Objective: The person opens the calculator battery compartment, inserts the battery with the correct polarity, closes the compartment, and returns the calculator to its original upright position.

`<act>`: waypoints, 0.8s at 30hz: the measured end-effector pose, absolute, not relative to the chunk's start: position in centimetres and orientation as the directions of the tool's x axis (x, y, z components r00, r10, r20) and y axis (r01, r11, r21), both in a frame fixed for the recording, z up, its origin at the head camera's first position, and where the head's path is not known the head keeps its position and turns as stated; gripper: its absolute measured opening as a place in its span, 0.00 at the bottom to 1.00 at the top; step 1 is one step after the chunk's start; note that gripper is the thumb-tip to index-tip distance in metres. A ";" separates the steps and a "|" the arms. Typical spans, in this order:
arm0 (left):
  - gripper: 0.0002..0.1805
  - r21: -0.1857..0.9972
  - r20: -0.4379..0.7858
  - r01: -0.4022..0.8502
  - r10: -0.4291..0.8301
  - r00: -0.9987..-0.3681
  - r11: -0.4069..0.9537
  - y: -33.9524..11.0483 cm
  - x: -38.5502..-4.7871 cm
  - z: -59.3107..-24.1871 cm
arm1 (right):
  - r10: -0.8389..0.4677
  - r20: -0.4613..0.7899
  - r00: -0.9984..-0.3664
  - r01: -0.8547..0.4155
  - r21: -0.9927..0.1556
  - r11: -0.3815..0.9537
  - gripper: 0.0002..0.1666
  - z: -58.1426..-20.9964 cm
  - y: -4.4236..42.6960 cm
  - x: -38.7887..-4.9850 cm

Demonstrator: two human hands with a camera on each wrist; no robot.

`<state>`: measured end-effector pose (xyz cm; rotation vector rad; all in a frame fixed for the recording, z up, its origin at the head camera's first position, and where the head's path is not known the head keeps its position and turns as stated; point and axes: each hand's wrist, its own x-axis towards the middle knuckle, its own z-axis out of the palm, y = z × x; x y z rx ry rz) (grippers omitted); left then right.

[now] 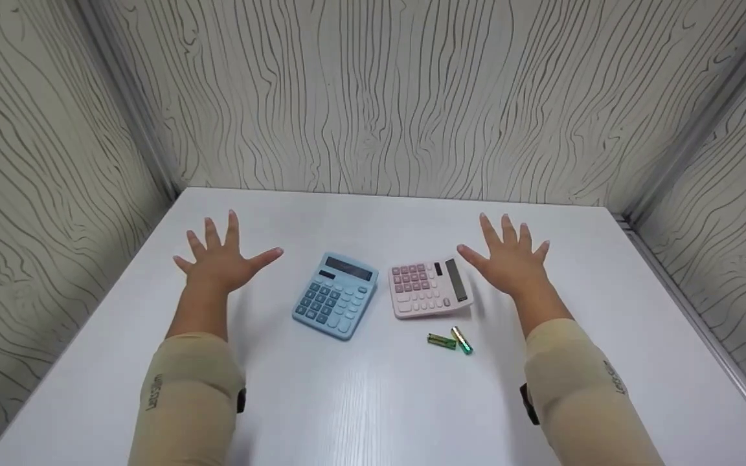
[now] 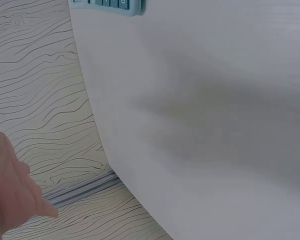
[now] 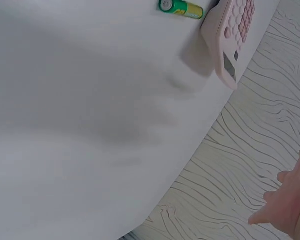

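My left hand (image 1: 217, 260) is held over the left part of the table with its fingers spread and nothing in it. A blue calculator (image 1: 336, 296) lies to its right, turned at a slant, apart from the hand. Over on the right, my right hand (image 1: 511, 262) also has its fingers spread and holds nothing. Nearest to it is a pink calculator (image 1: 428, 288), its screen end raised off the table. Two green and gold batteries, one battery (image 1: 441, 341) beside another battery (image 1: 462, 340), lie just in front of the pink calculator.
The white table (image 1: 347, 401) carries the calculators and batteries. Wood-grain patterned panels, including the back panel (image 1: 373, 97), stand around it at the back and sides. Grey metal posts join the panels at the corners.
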<state>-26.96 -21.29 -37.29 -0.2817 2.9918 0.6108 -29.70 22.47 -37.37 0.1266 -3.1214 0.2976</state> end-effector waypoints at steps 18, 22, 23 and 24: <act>0.60 0.726 -0.239 -0.326 -0.222 -0.945 0.606 -19.6 -27.6 -39.6 | -0.161 -0.055 -0.985 -0.083 -0.670 0.738 0.48 -39.6 14.7 -30.4; 0.56 0.740 -0.276 -0.359 -0.230 -0.933 0.569 -19.1 -27.4 -40.5 | -0.155 -0.065 -0.986 -0.042 -0.798 0.602 0.49 -40.5 13.6 -30.3; 0.55 0.744 -0.283 -0.365 -0.231 -0.931 0.559 -18.9 -27.3 -40.7 | -0.148 -0.073 -0.986 -0.025 -0.819 0.574 0.50 -40.7 13.3 -30.2; 0.53 0.750 -0.286 -0.369 -0.234 -0.929 0.549 -18.8 -27.3 -41.0 | -0.141 -0.085 -0.986 -0.007 -0.835 0.550 0.50 -41.0 13.1 -30.2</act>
